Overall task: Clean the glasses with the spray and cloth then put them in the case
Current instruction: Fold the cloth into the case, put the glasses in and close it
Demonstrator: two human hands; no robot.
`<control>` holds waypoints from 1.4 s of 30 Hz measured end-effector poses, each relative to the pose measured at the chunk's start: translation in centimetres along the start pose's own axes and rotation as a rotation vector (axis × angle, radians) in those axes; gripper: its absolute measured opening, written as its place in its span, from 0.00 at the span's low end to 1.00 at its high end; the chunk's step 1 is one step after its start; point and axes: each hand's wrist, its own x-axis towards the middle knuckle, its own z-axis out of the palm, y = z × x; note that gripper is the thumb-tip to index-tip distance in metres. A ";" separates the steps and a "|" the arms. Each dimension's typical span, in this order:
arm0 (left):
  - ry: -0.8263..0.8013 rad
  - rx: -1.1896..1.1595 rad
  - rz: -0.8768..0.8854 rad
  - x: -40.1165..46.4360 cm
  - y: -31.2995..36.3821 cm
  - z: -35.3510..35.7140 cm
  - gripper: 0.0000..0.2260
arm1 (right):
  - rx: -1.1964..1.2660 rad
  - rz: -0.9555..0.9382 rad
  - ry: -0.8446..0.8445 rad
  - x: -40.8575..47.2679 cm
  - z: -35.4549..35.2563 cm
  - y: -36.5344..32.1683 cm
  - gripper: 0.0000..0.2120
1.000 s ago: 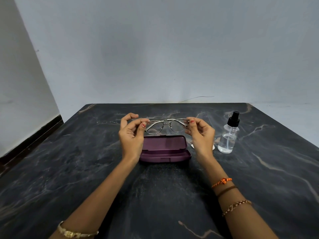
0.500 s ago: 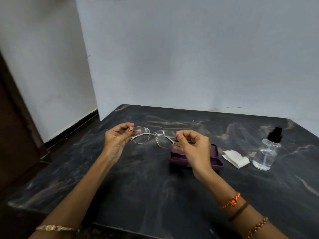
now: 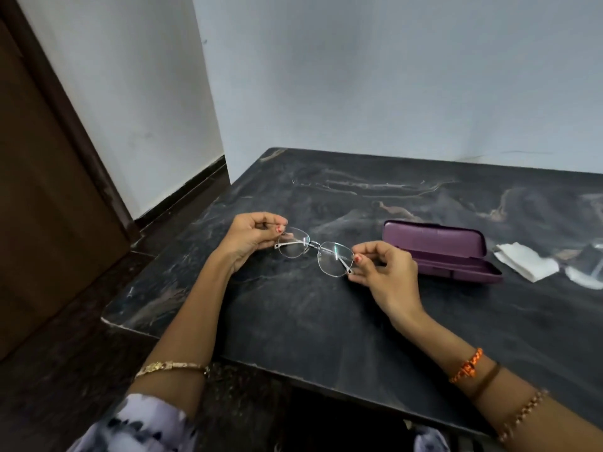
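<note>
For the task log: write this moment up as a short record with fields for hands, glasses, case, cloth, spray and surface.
left hand: pinches the glasses at one end of the frame
right hand: pinches the other end
glasses: held between both hands, above the table, left of the case
case: purple, open, on the table
cloth: white, folded, lying right of the case
spray bottle: clear, cut off by the right edge
table: dark marble

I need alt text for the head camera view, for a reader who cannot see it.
Two bare hands, left hand and right hand, hold thin-framed glasses by the ends above a dark marble table. To their right lie an open purple case and a white cloth.
</note>
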 end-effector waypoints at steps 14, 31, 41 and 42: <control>0.019 0.171 0.044 -0.3 -0.1 -1.0 0.13 | -0.215 -0.120 -0.048 0.4 0.0 1.1 0.09; 0.160 0.247 0.117 -0.8 -0.3 0.1 0.06 | -0.691 -0.506 -0.017 0.0 -0.6 0.3 0.09; 0.517 0.462 0.539 -1.9 2.1 5.5 0.07 | -0.754 -1.011 0.323 0.4 -4.4 -4.1 0.09; 0.509 0.454 0.585 -1.9 2.9 6.6 0.07 | -0.725 -1.030 0.350 0.9 -5.2 -4.7 0.09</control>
